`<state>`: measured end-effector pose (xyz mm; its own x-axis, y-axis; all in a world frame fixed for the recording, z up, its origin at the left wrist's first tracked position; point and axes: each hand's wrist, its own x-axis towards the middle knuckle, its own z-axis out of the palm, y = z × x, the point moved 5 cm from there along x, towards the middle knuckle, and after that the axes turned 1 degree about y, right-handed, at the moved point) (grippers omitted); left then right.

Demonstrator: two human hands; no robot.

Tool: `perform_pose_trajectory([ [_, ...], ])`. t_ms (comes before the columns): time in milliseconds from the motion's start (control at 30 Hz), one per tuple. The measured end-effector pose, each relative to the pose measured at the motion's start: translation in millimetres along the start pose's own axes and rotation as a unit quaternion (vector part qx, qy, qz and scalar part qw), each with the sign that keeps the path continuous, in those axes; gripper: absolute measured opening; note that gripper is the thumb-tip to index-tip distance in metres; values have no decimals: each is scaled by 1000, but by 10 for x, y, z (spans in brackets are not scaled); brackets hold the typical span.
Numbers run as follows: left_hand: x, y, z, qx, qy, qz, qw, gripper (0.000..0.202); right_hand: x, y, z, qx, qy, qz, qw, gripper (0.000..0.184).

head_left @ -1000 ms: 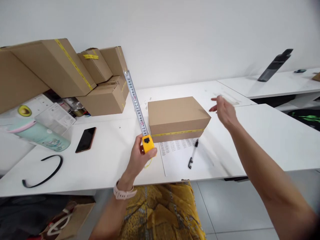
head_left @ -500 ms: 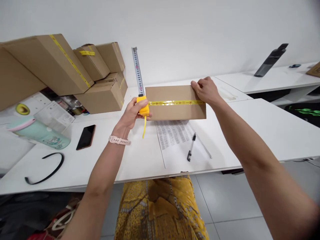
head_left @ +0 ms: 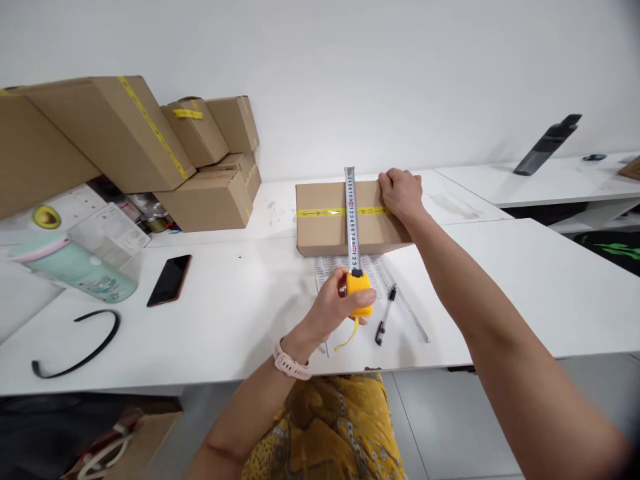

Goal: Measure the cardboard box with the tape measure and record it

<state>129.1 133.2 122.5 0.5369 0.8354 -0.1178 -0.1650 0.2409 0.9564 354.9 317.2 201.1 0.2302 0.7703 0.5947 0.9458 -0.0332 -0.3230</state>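
My left hand (head_left: 335, 305) is closed around a yellow tape measure (head_left: 360, 293), its thumb over the front of the case. The pulled-out blade (head_left: 351, 220) runs away from me across the top of a cardboard box (head_left: 323, 230) sealed with yellow tape. A yellow wrist cord dangles from the case. My right hand (head_left: 401, 195) rests on the box's far right corner with its fingers curled over the edge; the fingertips are hidden. Under the near side of the box lies a printed sheet of paper (head_left: 337, 337), with a black-capped pen (head_left: 385, 315) on it.
Stacked cardboard boxes (head_left: 205, 200) stand at the back left. Before them are a mint tumbler (head_left: 80, 270), a phone (head_left: 170, 280) and a black curved band (head_left: 107, 347). A dark bottle (head_left: 545, 147) is at the far right on the white table (head_left: 500, 287).
My left hand has swung right and toward me, bringing the tape blade from beside the box's left end to lie across its top. My right hand stays at the far right corner.
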Motion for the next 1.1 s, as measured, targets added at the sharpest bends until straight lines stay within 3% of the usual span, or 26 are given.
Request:
perform_pose_trajectory([
  [200, -43, -126, 118, -31, 1, -24, 999, 59, -12, -60, -32, 58, -2, -66, 996, 32],
  [300, -53, -116, 174, -45, 2, -27, 999, 60, -59, -115, -82, 89, -1, -114, 990, 43],
  [467, -22, -128, 236, -61, -4, -24, 998, 62, -92, -159, -83, 59, -32, -147, 987, 53],
  [667, -40, -269, 283, -69, -25, -37, 997, 59, -87, -180, -40, 18, -47, -191, 980, 51],
  [1100, 17, -512, 234, -5, -1, -11, 1000, 53, -70, -66, 95, -34, -35, -218, 975, 48],
])
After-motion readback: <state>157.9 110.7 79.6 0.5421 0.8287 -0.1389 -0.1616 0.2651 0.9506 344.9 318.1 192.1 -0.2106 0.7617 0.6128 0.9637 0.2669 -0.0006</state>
